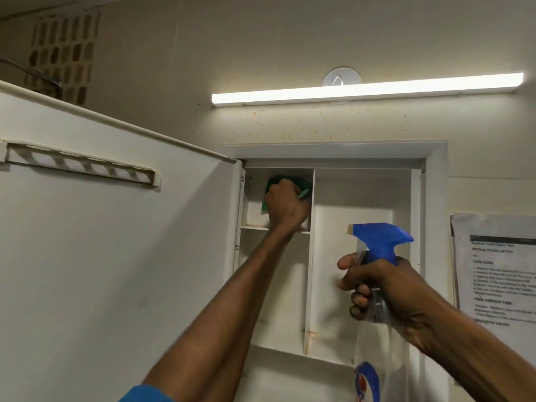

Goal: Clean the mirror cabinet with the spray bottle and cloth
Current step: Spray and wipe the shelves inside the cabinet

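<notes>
Left hand [285, 206] grips cloth [274, 184] inside cabinet [359, 216]; right hand [385, 288] grips spray bottle [380, 248].

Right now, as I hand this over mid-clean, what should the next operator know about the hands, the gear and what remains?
Left hand grips the green cloth, pressed into the cabinet's upper-left compartment.
Right hand holds the spray bottle upright in front of the right compartment, nozzle pointing left.
Cabinet door is swung open to the left.
Done: wiping is under way in that top-left cell.
Left: the rust-coloured stains near the divider's base, the other compartments, the door.
</notes>
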Tool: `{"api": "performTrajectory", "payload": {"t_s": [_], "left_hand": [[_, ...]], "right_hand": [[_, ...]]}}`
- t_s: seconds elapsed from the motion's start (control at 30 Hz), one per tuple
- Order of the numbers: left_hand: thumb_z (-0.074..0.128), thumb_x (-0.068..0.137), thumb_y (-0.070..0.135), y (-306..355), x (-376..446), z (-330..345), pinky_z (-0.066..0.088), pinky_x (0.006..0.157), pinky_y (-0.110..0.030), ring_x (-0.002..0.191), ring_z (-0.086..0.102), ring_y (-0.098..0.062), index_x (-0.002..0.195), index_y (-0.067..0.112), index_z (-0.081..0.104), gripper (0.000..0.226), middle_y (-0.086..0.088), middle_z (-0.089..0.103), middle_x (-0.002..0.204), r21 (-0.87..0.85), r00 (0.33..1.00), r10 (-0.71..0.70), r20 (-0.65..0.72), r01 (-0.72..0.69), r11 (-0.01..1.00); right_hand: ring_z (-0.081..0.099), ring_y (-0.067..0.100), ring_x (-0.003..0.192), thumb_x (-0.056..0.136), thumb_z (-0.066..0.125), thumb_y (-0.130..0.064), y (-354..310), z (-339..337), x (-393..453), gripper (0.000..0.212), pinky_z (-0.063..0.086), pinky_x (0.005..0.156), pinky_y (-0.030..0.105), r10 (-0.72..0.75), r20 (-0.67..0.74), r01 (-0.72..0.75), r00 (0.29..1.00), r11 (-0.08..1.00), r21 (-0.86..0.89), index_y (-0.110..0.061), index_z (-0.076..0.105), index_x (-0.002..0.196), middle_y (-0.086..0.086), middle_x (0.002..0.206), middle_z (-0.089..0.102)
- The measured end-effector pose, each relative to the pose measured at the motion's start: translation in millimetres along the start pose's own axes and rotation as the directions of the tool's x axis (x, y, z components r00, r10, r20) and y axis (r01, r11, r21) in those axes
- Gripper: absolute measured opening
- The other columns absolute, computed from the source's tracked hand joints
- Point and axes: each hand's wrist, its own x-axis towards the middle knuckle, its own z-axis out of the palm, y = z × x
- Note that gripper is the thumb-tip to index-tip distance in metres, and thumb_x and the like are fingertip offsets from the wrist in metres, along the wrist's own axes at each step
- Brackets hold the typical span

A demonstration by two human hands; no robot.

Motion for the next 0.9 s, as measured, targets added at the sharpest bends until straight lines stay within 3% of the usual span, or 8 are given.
{"api": "performTrajectory", "payload": {"t_s": [0.1,0.2,0.3,0.4,0.47,0.57,0.73,0.9], "left_hand": [[0.071,0.080,0.013,-13,-5,-12,0.047,0.069,-0.026,0.064,0.058,-0.013,0.081,0.010,0.072,0.003,-0.002,0.066,0.072,0.082,0.974,0.156,0.166,-0.171,0.982],[0.065,0.077,0.004,-16,-4,-18,0.046,0.067,-0.027,0.060,0.057,-0.017,0.067,0.013,0.067,0.014,-0.005,0.064,0.063,0.166,0.930,0.271,0.248,-0.316,0.934],[0.062,0.075,0.004,-20,5,-31,0.033,0.060,-0.025,0.048,0.040,-0.010,0.053,0.018,0.052,0.028,0.005,0.045,0.051,0.228,0.886,0.314,0.342,-0.402,0.887],[0.062,0.080,0.013,-24,5,-40,0.040,0.068,-0.029,0.068,0.055,-0.020,0.077,0.013,0.071,0.010,-0.002,0.065,0.073,0.282,0.810,0.328,0.487,-0.501,0.819],[0.063,0.083,0.016,-26,6,-45,0.042,0.075,-0.030,0.080,0.059,-0.019,0.094,0.016,0.076,0.017,0.000,0.071,0.087,0.277,0.773,0.314,0.552,-0.525,0.805],[0.063,0.084,0.019,-20,14,-55,0.046,0.068,-0.031,0.073,0.059,-0.016,0.093,0.016,0.076,0.016,0.000,0.073,0.083,0.247,0.708,0.290,0.644,-0.551,0.797],[0.060,0.085,0.016,-14,23,-58,0.047,0.066,-0.028,0.085,0.060,-0.016,0.101,0.018,0.072,0.020,0.000,0.070,0.097,0.288,0.662,0.239,0.710,-0.583,0.759],[0.059,0.089,0.024,-15,30,-66,0.043,0.072,-0.026,0.093,0.057,-0.020,0.115,0.012,0.060,0.028,-0.006,0.063,0.113,0.422,0.645,0.213,0.734,-0.679,0.601]], "right_hand": [[0.048,0.018,0.037,0.075,0.062,0.010,1,3,4,0.018,0.050,0.045,0.029,0.005,-0.022,-0.005,1.000,1.000,-0.015,-0.003,0.064,0.088,0.006,0.044,0.047],[0.047,0.017,0.037,0.073,0.062,0.012,3,15,10,0.020,0.049,0.045,0.029,0.004,-0.019,-0.005,1.000,0.999,-0.053,-0.003,0.065,0.087,0.006,0.043,0.046],[0.048,0.017,0.039,0.072,0.063,0.012,6,31,15,0.021,0.050,0.046,0.029,-0.012,-0.019,0.010,1.000,0.996,-0.084,-0.004,0.066,0.085,0.006,0.044,0.047],[0.048,0.017,0.039,0.072,0.064,0.011,5,42,19,0.020,0.049,0.047,0.028,-0.036,-0.028,0.034,0.999,0.996,-0.078,-0.004,0.067,0.084,0.006,0.044,0.047],[0.048,0.017,0.039,0.072,0.064,0.011,5,50,20,0.020,0.049,0.047,0.029,-0.048,-0.029,0.045,0.998,0.996,-0.071,-0.005,0.067,0.084,0.006,0.045,0.047],[0.049,0.017,0.040,0.071,0.065,0.010,6,59,18,0.021,0.050,0.047,0.029,-0.061,-0.008,0.060,0.998,0.996,-0.067,-0.005,0.067,0.085,0.006,0.046,0.048],[0.048,0.017,0.039,0.072,0.064,0.009,6,65,16,0.022,0.049,0.047,0.028,-0.026,0.011,0.026,1.000,0.998,-0.048,-0.004,0.067,0.089,0.005,0.045,0.047],[0.049,0.016,0.040,0.073,0.064,0.008,6,71,14,0.020,0.050,0.046,0.028,-0.027,-0.005,0.026,1.000,0.996,-0.091,-0.004,0.066,0.089,0.004,0.046,0.048]]}}
